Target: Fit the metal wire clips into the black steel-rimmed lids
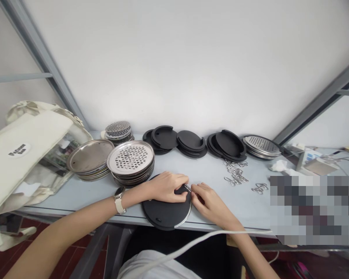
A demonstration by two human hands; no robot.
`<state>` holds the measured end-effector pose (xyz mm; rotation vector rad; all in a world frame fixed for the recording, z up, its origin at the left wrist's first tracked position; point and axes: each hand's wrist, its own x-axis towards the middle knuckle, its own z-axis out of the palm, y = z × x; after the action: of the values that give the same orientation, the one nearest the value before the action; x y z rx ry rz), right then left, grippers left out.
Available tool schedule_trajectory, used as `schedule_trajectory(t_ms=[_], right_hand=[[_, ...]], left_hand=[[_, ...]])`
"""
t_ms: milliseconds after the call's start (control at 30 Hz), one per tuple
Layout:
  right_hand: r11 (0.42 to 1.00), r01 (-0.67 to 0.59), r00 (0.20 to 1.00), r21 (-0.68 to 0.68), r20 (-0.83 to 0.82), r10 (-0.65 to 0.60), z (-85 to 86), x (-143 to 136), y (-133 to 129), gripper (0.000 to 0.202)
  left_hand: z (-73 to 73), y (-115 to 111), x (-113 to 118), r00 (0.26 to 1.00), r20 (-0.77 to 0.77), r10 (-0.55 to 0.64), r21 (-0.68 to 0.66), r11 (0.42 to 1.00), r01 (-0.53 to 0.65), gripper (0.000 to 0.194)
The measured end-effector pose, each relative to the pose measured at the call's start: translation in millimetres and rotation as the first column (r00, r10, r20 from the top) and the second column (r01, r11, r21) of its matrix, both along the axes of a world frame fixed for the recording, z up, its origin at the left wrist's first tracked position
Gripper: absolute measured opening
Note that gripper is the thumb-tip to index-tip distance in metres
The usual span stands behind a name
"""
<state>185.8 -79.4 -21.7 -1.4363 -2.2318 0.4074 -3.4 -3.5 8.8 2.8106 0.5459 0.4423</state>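
Observation:
A black round disc point(165, 213) with a metal rim showing at its right lies at the table's front edge. My left hand point(169, 186) is closed on the disc's upper right part, its thumb and fingers around a raised black piece. Between my hands is a small metal clip point(187, 187), which my right hand point(208, 198) pinches at its right end, by the disc's edge. The fingertips partly hide the clip, so I cannot tell whether it passes through the disc.
Behind the disc stand grater plates point(130, 158), plain metal plates point(90, 157), small grater discs point(118, 128) and several black covers point(190, 140). Loose metal clips point(235, 172) lie right. A cream bag point(26, 151) fills the left; a white cable point(197, 237) crosses in front.

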Motion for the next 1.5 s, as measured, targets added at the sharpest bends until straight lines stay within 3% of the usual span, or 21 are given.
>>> schedule_trajectory(t_ms=[567,767,1067,1500], right_hand=[[1.000,-0.012,0.999,-0.021,-0.043,0.011,0.8,2.7,0.3,0.027],[1.000,-0.013,0.997,-0.024,-0.074,0.011,0.3,3.3,1.5,0.026],[1.000,-0.011,0.998,-0.026,-0.060,0.010,0.1,2.6,1.6,0.028],[1.000,-0.012,0.997,-0.005,-0.073,0.012,5.5,0.2,-2.4,0.019]], left_hand=[[0.4,-0.1,-0.3,1.000,-0.022,-0.009,0.016,1.000,0.010,0.012],[-0.3,-1.4,-0.2,1.000,-0.005,-0.020,0.031,0.999,0.020,0.020],[0.5,-1.3,-0.4,1.000,-0.013,-0.021,0.034,0.999,0.021,0.012],[0.5,-0.9,0.1,0.999,-0.016,-0.028,0.016,0.999,0.028,0.010]])
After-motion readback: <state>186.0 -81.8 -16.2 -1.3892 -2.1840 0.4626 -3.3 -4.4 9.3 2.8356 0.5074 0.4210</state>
